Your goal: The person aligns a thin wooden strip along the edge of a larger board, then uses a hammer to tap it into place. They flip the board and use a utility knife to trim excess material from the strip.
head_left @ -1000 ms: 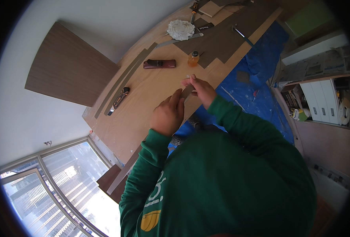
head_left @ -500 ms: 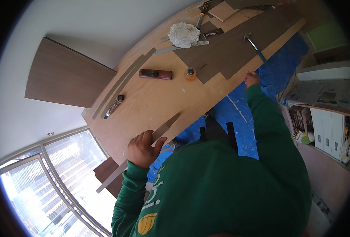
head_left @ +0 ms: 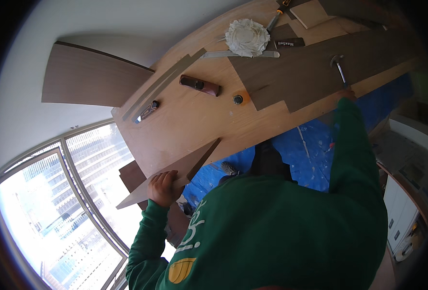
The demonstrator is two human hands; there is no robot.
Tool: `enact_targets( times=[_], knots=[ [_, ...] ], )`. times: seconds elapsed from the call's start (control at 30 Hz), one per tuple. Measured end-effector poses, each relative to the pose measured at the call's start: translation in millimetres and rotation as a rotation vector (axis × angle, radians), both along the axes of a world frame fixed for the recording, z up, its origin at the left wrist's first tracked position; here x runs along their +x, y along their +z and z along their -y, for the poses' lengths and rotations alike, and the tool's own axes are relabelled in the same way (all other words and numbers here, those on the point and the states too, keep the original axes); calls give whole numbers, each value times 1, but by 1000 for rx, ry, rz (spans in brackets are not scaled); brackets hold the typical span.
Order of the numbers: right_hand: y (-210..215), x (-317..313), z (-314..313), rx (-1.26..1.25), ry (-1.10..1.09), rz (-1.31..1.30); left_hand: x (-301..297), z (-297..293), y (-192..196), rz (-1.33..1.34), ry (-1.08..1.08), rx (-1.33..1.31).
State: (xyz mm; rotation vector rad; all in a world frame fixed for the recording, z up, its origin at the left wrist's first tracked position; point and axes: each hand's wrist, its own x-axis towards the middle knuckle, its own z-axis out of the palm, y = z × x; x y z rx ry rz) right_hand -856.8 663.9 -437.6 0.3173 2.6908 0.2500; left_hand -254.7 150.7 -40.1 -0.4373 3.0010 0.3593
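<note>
My left hand point(head_left: 163, 188) is closed around a long brown wooden board point(head_left: 187, 162), which lies tilted across the near left edge of the wooden worktable point(head_left: 175, 133). One pointed end of it reaches inward over the tabletop, the other out toward the window. At the right, my right hand point(head_left: 347, 93) is closed on the handle end of a claw hammer point(head_left: 338, 65). The metal head rests over a dark brown sheet point(head_left: 291, 79) on the table. The fingers of this hand are small and partly hidden.
Mid-table are a dark red block-shaped tool point(head_left: 199, 85), a bottle point(head_left: 238, 99) and a utility knife point(head_left: 148, 111). Farther back lie a crumpled white cloth point(head_left: 247, 37), a metal ruler point(head_left: 267, 54) and a dark tube point(head_left: 289, 42). A brown panel point(head_left: 95, 75) leans on the wall; blue sheeting point(head_left: 272, 157) covers the floor.
My right hand has reached forward and right and taken hold of the hammer's handle. The board in my left hand has turned, showing a broader face. The view has shifted.
</note>
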Motion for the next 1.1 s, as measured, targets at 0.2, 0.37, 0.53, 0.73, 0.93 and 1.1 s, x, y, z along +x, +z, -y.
enact_targets(
  times=[0.2, 0.37, 0.53, 0.73, 0.93, 1.1],
  knots=[
    [-48, -36, -48, -194, 194, -3, -1, 4, 5, 39, 51, -34],
    [-57, -60, -49, 82, 364, 71, -5, 3, 7, 32, 68, -49],
    [-68, -71, -48, -314, 47, 62, -4, -1, 7, 15, 84, -28],
    [3, -15, -13, -980, -300, 145, -2, 0, 8, 9, 57, 25],
    [145, 150, 75, -1287, -439, 47, -5, 12, 10, 28, 45, 124],
    [191, 264, 124, -1459, -490, 39, -6, 22, 12, 81, 30, 193]
  ],
)
